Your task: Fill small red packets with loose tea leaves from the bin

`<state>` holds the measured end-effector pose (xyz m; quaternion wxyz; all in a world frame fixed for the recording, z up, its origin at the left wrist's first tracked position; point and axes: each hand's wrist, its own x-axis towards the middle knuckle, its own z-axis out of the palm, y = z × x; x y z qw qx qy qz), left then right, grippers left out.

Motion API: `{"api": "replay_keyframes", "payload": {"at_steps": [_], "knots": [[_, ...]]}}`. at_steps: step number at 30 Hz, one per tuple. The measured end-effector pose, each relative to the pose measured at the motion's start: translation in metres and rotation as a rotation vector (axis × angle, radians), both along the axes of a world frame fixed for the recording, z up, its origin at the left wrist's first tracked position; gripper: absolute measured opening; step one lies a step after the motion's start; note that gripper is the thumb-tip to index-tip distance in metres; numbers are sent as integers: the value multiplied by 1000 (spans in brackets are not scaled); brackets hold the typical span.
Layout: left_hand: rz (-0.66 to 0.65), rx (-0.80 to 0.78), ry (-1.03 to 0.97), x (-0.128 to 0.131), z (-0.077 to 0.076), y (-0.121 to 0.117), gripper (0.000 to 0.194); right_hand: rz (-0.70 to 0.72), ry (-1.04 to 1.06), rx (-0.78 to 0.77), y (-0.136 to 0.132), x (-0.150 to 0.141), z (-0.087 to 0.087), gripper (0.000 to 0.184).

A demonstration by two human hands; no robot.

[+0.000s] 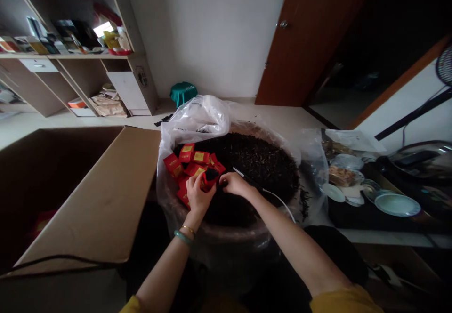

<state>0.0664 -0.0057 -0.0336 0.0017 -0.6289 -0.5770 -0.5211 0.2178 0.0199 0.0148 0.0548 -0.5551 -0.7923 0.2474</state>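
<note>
My left hand [198,194] is wrapped round a red packet [209,179], whose open top shows dark contents. Just to its right, my right hand [237,184] has its fingers pinched close to the packet's mouth; what they hold, if anything, is too dark to make out. Both hands are over a large round basket [247,232] lined with clear plastic [197,115] and full of dark loose tea leaves [263,160]. Several red packets with yellow labels [187,152] lie heaped on the leaves at the left. A slim dark device with a white cord [273,193] rests on the leaves beyond my right hand.
A large open cardboard box [116,195] stands close on the left, a red item dimly inside. On the right, a low table [374,237] holds dishes [397,204] and bags. Behind are a shelf unit [136,75], a green-covered bin [183,94] and a brown door [300,44].
</note>
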Motion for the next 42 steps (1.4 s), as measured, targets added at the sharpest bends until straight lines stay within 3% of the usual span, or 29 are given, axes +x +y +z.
{"api": "replay_keyframes", "payload": {"at_steps": [2,6,9,12,18,22,25,29,30,32,36,42], "knots": [[-3,3,9,1,0,0,43,-30,67,22,4,16,14,27],[-15,-41,16,1,1,-1,42,-192,422,10,8,32,51,25],[-24,-81,10,2,1,-1,42,-146,535,-5,6,23,73,32],[-29,-104,1,2,2,-1,43,-72,491,71,3,5,82,35],[-38,-99,-19,3,2,-2,41,-56,422,230,3,-12,79,29],[-28,-106,-58,3,3,-1,43,-125,466,273,5,1,79,21],[-17,-112,-83,3,2,-1,45,-139,386,220,4,13,77,22],[-35,-149,-68,3,0,-1,47,-87,372,178,-1,11,63,74],[-37,-158,-62,3,-1,-1,47,-67,398,173,-2,6,58,80],[-29,-172,-42,3,0,-2,47,-45,444,161,-4,-5,50,67],[0,-195,-15,4,4,-3,48,-88,485,210,-4,-17,45,17],[23,-219,-82,5,7,-3,51,-221,505,235,-2,14,57,10]]}}
